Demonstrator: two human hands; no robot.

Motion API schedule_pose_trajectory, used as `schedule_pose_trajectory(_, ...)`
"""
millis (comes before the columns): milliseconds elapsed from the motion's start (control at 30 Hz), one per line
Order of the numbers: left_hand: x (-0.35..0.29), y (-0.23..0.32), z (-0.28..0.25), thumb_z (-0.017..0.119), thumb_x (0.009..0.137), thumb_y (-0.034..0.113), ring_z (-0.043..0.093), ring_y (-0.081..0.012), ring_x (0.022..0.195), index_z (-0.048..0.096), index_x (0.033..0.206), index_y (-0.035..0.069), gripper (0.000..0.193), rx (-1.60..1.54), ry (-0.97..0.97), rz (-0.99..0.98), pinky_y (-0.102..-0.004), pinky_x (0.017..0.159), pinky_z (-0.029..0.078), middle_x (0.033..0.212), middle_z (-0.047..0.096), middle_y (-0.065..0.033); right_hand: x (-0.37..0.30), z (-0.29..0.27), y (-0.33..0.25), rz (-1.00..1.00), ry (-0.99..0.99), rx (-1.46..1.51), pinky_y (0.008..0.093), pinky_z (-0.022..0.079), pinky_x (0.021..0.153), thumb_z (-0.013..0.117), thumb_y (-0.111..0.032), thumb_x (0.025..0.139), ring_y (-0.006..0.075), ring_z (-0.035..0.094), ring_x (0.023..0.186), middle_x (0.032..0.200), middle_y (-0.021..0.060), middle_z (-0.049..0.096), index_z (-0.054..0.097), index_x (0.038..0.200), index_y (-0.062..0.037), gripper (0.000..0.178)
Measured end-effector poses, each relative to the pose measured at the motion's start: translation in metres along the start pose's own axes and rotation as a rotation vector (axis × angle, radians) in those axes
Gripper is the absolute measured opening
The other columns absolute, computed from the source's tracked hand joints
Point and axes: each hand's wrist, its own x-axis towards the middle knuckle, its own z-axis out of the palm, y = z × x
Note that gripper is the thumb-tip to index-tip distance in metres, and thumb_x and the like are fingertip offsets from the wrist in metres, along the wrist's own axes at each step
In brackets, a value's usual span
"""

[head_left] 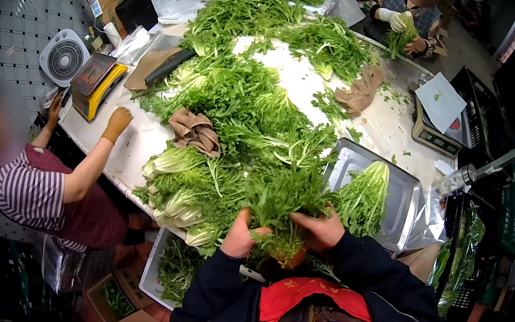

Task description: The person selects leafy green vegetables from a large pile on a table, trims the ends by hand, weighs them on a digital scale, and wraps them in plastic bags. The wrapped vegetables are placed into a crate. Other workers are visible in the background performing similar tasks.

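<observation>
At the near edge of the table, a leafy green bunch of curly endive (289, 193) is between my two hands. My left hand (244, 234) grips its left side, and my right hand (322, 226) closes round the right side with the thumb on the leaves. The underside of the bunch is partly hidden. Just left of it lie several endive heads (184, 207) with pale stem ends. To the right, another endive head (366, 198) rests in a grey metal tray (406, 208). A small white object (252, 274) shows below my left wrist; its kind is unclear.
Loose greens (239, 89) heap across the white table (299, 80). Two brown cloths (194, 132) (361, 90), a broad dark-handled knife (168, 66) and a yellow scale (99, 85) lie on it. A bin (152, 280) stands below left. Co-workers stand left, far and right.
</observation>
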Motion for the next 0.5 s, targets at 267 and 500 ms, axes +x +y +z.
schedule_pose_trajectory(267,0.013,0.044,0.056,0.09,0.06,0.031,0.044,-0.0306,0.131,0.021,0.149,0.002,0.116,0.78,-0.055,0.291,-0.0381,0.109,0.034,0.141,0.042,-0.0213,-0.01,0.016,0.001,-0.157,-0.194,-0.297,0.0356,0.044,0.096,0.074,-0.01,0.077,0.0231,0.055,0.111,0.116,0.0102,0.061,0.055,0.123,-0.0034,0.05)
schedule_pose_trajectory(500,0.005,0.059,0.067,0.081,0.071,0.01,0.063,-0.0151,0.102,0.04,0.142,0.0,0.083,0.719,0.053,0.339,-0.0295,0.09,0.049,0.11,0.068,-0.0132,-0.01,0.025,-0.055,-0.381,-0.315,-1.08,0.0438,0.045,0.092,0.078,-0.028,0.073,0.0378,0.055,0.104,0.114,0.0225,0.056,0.045,0.132,-0.0001,0.073)
